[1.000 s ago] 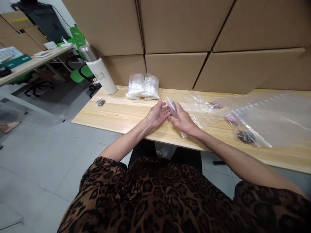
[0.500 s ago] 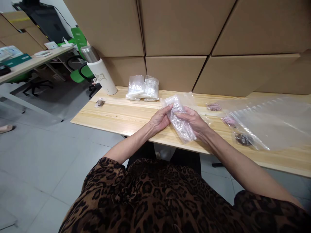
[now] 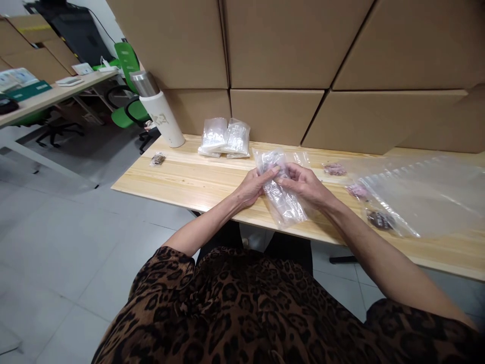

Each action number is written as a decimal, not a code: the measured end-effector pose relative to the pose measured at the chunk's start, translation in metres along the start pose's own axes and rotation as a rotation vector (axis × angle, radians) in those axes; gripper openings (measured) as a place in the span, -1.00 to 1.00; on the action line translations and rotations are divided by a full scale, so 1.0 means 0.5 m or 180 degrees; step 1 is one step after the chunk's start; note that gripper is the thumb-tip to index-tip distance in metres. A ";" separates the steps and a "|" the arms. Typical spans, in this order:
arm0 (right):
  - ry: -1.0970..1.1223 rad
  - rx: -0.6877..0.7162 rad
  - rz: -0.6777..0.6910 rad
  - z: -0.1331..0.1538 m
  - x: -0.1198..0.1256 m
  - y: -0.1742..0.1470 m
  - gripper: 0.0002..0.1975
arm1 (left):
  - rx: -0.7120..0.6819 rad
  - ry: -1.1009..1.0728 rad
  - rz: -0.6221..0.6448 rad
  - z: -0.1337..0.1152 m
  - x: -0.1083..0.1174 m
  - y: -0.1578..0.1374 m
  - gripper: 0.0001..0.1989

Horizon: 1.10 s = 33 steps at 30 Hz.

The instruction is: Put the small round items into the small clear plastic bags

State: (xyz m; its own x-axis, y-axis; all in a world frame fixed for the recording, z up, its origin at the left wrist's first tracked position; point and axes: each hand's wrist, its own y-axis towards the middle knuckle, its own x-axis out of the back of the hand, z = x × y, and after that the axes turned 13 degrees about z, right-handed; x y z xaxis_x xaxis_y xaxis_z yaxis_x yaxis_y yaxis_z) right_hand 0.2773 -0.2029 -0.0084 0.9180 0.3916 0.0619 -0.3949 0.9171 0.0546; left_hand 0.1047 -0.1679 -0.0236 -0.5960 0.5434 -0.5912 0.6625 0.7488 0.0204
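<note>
The left hand (image 3: 254,185) and the right hand (image 3: 303,183) meet above the near edge of the wooden table (image 3: 189,177), both pinching the top of a small clear plastic bag (image 3: 281,194) that hangs slack between them — the fingers seem to be working at its mouth, so opening or sealing looks like the step in hand. Next it calls for a steady two-sided grip on the thin film. Beyond the left hand lie stacked clear packets (image 3: 225,137) and a white flask (image 3: 159,110); right of the right hand, a large clear bag (image 3: 424,192) and small dark pieces (image 3: 379,219).
</note>
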 end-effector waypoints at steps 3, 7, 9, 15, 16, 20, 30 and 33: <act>-0.0131 -0.0014 0.0239 0.002 0.000 -0.004 -0.56 | 0.0123 0.0093 0.0117 0.002 0.005 -0.003 -0.54; 0.0197 -0.0111 0.0296 0.000 -0.012 -0.005 -0.53 | 0.0069 0.0030 0.0077 0.011 0.006 -0.005 -0.55; -0.0039 -0.0093 0.0193 -0.005 -0.012 -0.006 -0.50 | -0.0025 -0.0070 0.0010 0.014 0.004 -0.004 -0.57; -0.1996 0.0323 -0.1993 -0.047 0.075 -0.010 -0.27 | -0.0420 -0.0484 -0.0306 0.002 0.005 0.008 -0.59; -0.1882 0.0180 -0.2052 -0.052 0.093 -0.012 -0.21 | -0.0433 -0.0533 -0.0349 -0.003 0.007 0.010 -0.59; -0.0833 -0.0302 -0.1140 -0.029 0.106 -0.034 -0.38 | -0.0484 -0.0619 -0.0573 -0.011 0.009 0.018 -0.65; -0.2389 0.0585 -0.0389 0.024 -0.076 -0.039 -0.73 | -0.0535 -0.0696 -0.0658 0.007 -0.025 0.028 -0.73; -0.2711 0.0557 -0.0294 0.000 -0.077 -0.036 -0.66 | -0.0569 -0.0970 -0.0118 -0.008 -0.025 0.007 -0.63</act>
State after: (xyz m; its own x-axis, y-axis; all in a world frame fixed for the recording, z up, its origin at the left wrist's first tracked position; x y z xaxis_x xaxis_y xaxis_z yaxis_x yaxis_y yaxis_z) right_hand 0.2490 -0.2343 -0.0117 0.6357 0.0632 0.7694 -0.3841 0.8904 0.2443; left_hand 0.1128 -0.1704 -0.0131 -0.4376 0.3967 -0.8070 0.5371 0.8351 0.1193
